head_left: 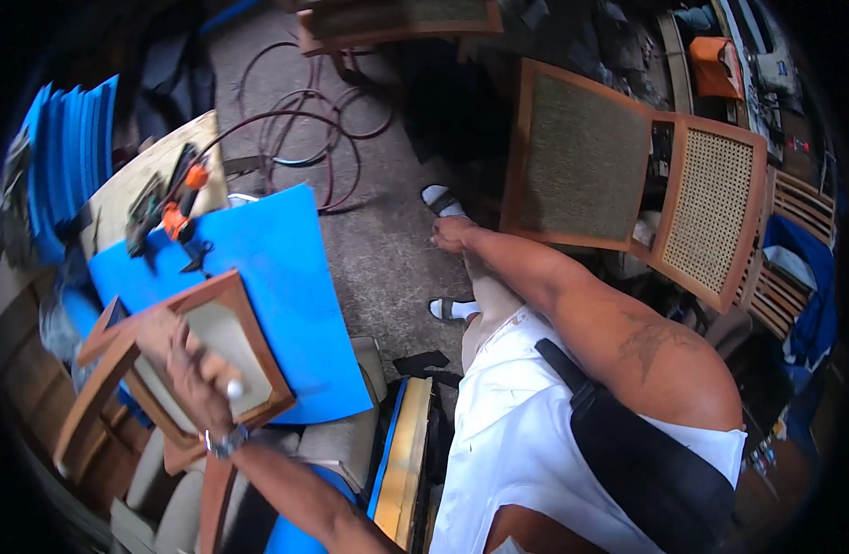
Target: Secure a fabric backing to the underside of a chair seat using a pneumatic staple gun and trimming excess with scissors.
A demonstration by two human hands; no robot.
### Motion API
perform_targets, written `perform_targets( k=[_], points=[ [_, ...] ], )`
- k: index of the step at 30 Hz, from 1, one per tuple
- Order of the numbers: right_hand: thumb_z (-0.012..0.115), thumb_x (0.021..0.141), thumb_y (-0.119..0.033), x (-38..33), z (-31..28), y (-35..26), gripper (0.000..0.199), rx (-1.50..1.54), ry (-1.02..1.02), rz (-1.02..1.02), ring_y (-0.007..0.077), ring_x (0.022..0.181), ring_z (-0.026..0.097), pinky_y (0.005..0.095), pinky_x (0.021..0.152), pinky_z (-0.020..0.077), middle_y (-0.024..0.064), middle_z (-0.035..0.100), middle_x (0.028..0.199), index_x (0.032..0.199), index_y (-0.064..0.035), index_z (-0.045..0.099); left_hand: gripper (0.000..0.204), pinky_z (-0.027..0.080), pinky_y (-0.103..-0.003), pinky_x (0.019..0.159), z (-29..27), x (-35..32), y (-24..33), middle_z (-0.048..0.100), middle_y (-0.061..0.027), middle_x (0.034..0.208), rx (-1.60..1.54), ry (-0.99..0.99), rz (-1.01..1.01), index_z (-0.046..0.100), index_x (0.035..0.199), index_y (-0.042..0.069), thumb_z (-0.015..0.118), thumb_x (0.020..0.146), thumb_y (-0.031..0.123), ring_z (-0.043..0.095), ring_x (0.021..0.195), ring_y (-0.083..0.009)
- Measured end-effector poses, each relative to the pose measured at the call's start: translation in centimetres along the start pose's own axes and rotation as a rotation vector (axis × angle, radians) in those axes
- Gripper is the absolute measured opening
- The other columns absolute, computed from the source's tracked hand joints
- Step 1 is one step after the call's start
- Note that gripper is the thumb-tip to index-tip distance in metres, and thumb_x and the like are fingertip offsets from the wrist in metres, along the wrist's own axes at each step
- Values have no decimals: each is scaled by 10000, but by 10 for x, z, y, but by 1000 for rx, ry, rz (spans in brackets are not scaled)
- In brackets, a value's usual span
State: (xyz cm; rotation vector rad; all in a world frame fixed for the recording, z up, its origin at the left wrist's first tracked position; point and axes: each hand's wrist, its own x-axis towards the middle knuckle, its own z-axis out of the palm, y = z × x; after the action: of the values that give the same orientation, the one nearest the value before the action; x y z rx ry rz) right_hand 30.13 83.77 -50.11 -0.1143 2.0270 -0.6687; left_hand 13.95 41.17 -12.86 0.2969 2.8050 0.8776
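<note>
Beneath the left grip (201, 379) lies a reddish-brown wooden chair frame (261, 343) with a cream inset panel (226, 329), set partly over a flat, bright blue sheet (304, 277) that spreads beyond and to the right of the grip. The step in hand appears to be handwork on the frame's panel side; the next move, as a judgement, calls for the piece to be kept steady, as the curved wooden arm (90, 395) left of the grip could let it rock. Blur covers the left fingers, so whether they clasp something or merely spread over the panel cannot be told; a small white rounded tip (235, 389) shows at their right, its nature unclear. The left forearm slants up and leftward from the lower edge, a silver metal wristwatch (225, 442) just behind the grip. Well apart to the upper right, the right arm stretches out with its elbow nearly straight, its right grip (454, 234) lowered near a sandalled foot (440, 198); those fingers look loosely bent with nothing visible in them, but whether they press on anything is hidden. Beyond the left grip rests an orange-and-black handheld tool (177, 222).
</note>
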Motion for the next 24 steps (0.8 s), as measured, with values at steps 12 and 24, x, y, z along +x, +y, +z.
perform_targets(
  k=[12,24],
  points=[
    [591,873,-314,166,42,162,420,95,220,587,378,1264,510,516,1025,433,207,605,1286,1251,-141,652,547,589,-377,841,52,27,-77,691,-94,930,-486,210,-708,595,1256,-6,555,971,460,667,864,-229],
    [656,861,-405,406,17,239,523,-100,179,698,406,1434,298,507,1158,310,164,218,1616,1363,-276,585,558,577,-381,880,128,27,-267,703,-96,937,106,-113,-735,578,1288,-1,575,963,453,672,858,-226]
  ],
)
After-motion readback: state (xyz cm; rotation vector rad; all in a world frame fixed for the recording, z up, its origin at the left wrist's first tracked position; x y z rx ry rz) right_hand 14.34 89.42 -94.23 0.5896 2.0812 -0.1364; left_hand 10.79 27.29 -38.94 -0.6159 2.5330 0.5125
